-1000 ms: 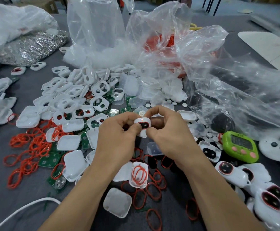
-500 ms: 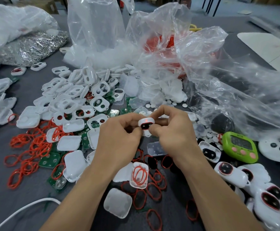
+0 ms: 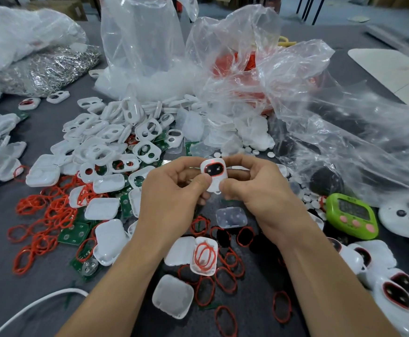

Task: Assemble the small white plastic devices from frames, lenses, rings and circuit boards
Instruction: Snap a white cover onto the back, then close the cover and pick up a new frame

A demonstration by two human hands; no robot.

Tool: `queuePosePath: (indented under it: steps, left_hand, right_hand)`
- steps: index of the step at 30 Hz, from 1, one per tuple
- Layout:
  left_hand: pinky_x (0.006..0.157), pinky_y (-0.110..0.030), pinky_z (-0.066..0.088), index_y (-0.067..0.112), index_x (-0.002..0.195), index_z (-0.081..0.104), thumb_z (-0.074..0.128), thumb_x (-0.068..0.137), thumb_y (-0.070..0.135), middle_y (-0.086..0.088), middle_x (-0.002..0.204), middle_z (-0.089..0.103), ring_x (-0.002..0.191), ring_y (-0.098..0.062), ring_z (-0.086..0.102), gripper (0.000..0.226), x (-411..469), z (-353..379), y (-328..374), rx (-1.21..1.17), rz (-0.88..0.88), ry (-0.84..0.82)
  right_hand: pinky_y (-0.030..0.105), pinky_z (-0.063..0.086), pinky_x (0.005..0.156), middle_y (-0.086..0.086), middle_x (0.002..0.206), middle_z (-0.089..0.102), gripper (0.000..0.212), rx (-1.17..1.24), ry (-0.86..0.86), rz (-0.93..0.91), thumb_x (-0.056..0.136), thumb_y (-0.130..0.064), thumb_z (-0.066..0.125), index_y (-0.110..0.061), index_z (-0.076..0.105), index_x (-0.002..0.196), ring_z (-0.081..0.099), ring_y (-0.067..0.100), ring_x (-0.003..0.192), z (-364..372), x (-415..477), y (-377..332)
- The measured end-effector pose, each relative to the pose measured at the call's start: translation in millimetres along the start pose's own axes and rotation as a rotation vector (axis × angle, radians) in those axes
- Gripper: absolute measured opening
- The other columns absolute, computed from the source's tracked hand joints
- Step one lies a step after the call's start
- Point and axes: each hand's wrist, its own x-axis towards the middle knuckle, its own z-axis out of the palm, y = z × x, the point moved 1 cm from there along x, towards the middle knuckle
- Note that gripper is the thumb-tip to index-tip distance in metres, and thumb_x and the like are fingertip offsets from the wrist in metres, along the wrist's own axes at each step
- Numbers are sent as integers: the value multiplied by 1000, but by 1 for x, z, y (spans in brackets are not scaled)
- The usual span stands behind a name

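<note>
Both hands hold one small white device point(image 3: 213, 170) with a red-ringed dark window, above the table's middle. My left hand point(image 3: 172, 190) pinches its lower left side with thumb and fingers. My right hand point(image 3: 254, 188) pinches its lower right side, fingers curled behind it. White frames point(image 3: 106, 147) lie heaped at the left, red rings point(image 3: 45, 215) spread in front of them, green circuit boards point(image 3: 73, 233) among them. A white shell holding red rings point(image 3: 204, 255) lies below my hands. Finished devices point(image 3: 393, 285) sit at the lower right.
Crumpled clear plastic bags point(image 3: 320, 113) fill the back and right; one holds red rings. A green timer point(image 3: 351, 215) lies right of my hands. A bag of metal parts point(image 3: 48, 69) sits far left. A white cable point(image 3: 35, 307) crosses the lower left corner.
The device has tilted up so its face with the red-ringed window now shows fully. Both hands shifted their pinch down to its lower end.
</note>
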Motion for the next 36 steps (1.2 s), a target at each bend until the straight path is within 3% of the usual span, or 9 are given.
queuePosePath:
  steps: [5, 7, 10, 14, 17, 20, 23, 28, 36]
  left_hand:
    - [67, -23, 58, 41, 90, 77, 80, 80, 14, 15, 77, 77, 69, -11, 73, 29, -2, -2, 2, 155, 54, 72]
    - [69, -8, 51, 45, 91, 75, 82, 80, 14, 29, 83, 74, 76, 4, 71, 34, -3, -4, 3, 281, 98, 146]
    - [75, -9, 54, 47, 94, 75, 77, 85, 17, 32, 85, 73, 82, 9, 70, 31, -2, -7, 4, 278, 126, 241]
    - [79, -7, 52, 46, 93, 76, 72, 86, 21, 33, 84, 73, 85, 11, 70, 27, -3, -6, 4, 290, 120, 255]
    - [79, -6, 51, 46, 92, 76, 71, 86, 20, 35, 84, 72, 86, 12, 69, 27, -3, -6, 4, 308, 94, 245]
    - [84, -22, 57, 47, 93, 75, 72, 85, 20, 33, 84, 73, 85, 9, 70, 28, -4, -6, 5, 327, 81, 209]
    - [90, -29, 59, 41, 107, 77, 75, 81, 13, 27, 94, 76, 92, 8, 70, 38, -7, -2, 8, 308, 105, 90]
    - [86, -21, 58, 44, 113, 75, 72, 82, 14, 22, 100, 77, 98, 3, 72, 44, -8, 1, 12, 175, 148, -16]
    - [87, -37, 60, 44, 111, 77, 73, 79, 20, 14, 91, 79, 91, -7, 76, 40, -7, -2, 14, 116, 173, 14]
  right_hand:
    - [26, 58, 64, 4, 86, 80, 24, -58, 31, -22, 87, 0, 73, -23, 80, 90, 78, 21, 80, 3, 0, -2]
    - [22, 57, 69, -5, 86, 81, 19, -146, 233, -154, 88, -7, 79, -26, 81, 91, 75, 7, 78, -1, -3, -4]
    - [16, 53, 84, -9, 98, 80, 27, -677, 533, -368, 90, -7, 75, -29, 83, 104, 72, 7, 88, -7, -9, -15]
    - [38, 55, 96, 1, 112, 79, 46, -1036, 315, -161, 90, 0, 59, -35, 80, 111, 71, 27, 107, 6, -14, -20]
    - [37, 54, 100, -1, 112, 79, 42, -869, 442, -391, 90, 2, 64, -30, 81, 110, 72, 22, 109, 3, -15, -23]
    - [31, 54, 94, -4, 109, 79, 48, -1054, 274, -143, 88, -3, 59, -40, 78, 112, 69, 22, 107, 8, -12, -8]
    - [11, 51, 74, -16, 88, 78, 44, -638, 274, -233, 85, 1, 63, -35, 81, 104, 70, 1, 86, 3, -8, -7]
    - [23, 53, 54, 7, 73, 75, 35, 21, 27, -101, 87, 11, 63, -17, 77, 101, 69, 16, 59, 1, -5, -9]
    - [23, 52, 52, 19, 73, 70, 27, 174, -160, -62, 89, 9, 70, -13, 82, 99, 64, 21, 55, -4, -6, -12]
